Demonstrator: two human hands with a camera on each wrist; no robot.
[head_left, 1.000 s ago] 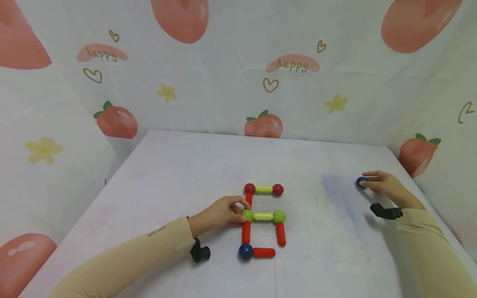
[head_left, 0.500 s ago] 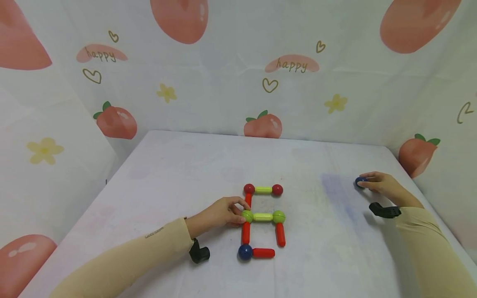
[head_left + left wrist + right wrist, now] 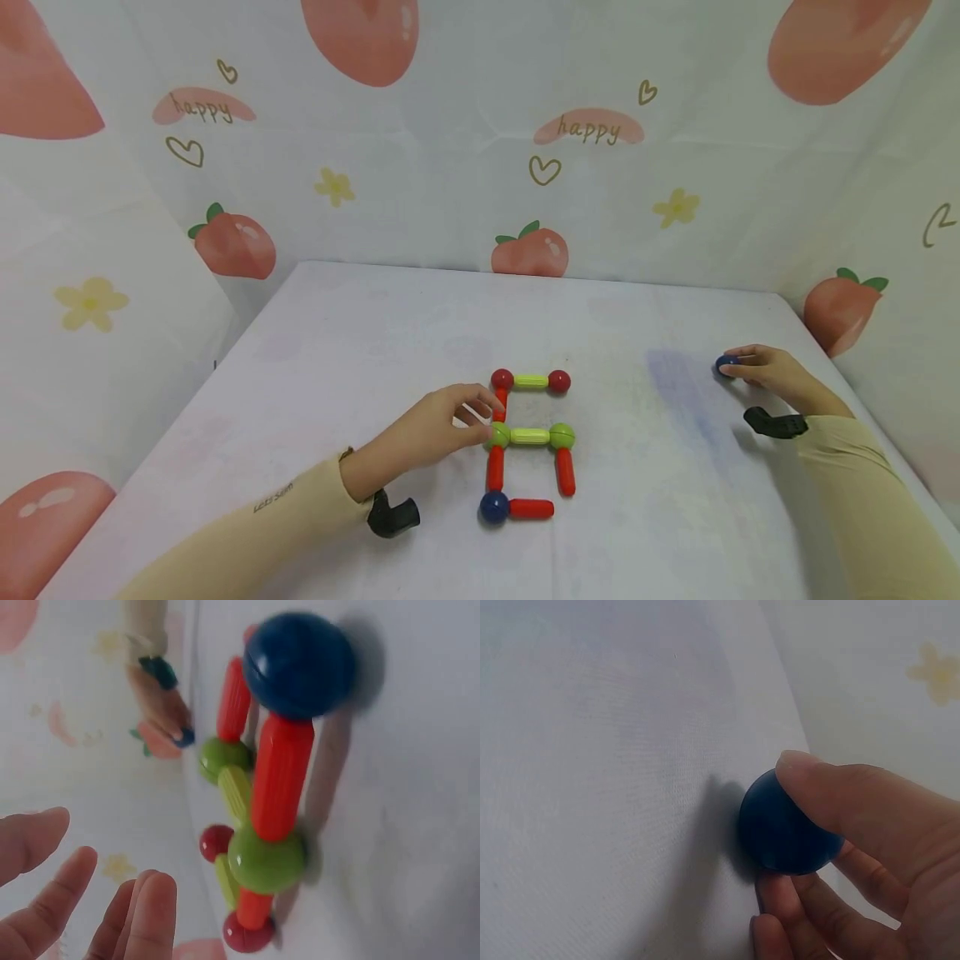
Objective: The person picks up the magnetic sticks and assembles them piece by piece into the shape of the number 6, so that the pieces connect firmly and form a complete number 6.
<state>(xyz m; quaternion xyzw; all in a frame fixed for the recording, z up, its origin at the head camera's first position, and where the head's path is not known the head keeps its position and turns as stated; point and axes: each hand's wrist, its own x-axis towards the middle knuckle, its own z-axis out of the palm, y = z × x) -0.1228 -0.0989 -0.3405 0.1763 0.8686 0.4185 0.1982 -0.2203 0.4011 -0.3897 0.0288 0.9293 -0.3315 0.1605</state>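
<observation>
My left hand (image 3: 438,427) hovers beside the left green ball (image 3: 498,434) of a figure of magnetic rods and balls. Its fingers are spread and hold nothing; in the left wrist view the fingertips (image 3: 154,907) are apart from the pieces. The figure joins two red balls, two green balls and a blue ball (image 3: 494,507) with yellow-green rods (image 3: 530,437) and red rods (image 3: 496,469). At the right, my right hand (image 3: 780,377) pinches another blue ball (image 3: 787,825) between thumb and fingers, close over the table.
A red rod (image 3: 532,509) points right from the lower blue ball, and another red rod (image 3: 566,472) hangs from the right green ball. A peach-print curtain (image 3: 420,167) surrounds the white table (image 3: 390,333) at the back and sides.
My left hand has let go of the left green ball and drawn back a little, its fingers opening. The right hand, with its blue ball, has shifted slightly left.
</observation>
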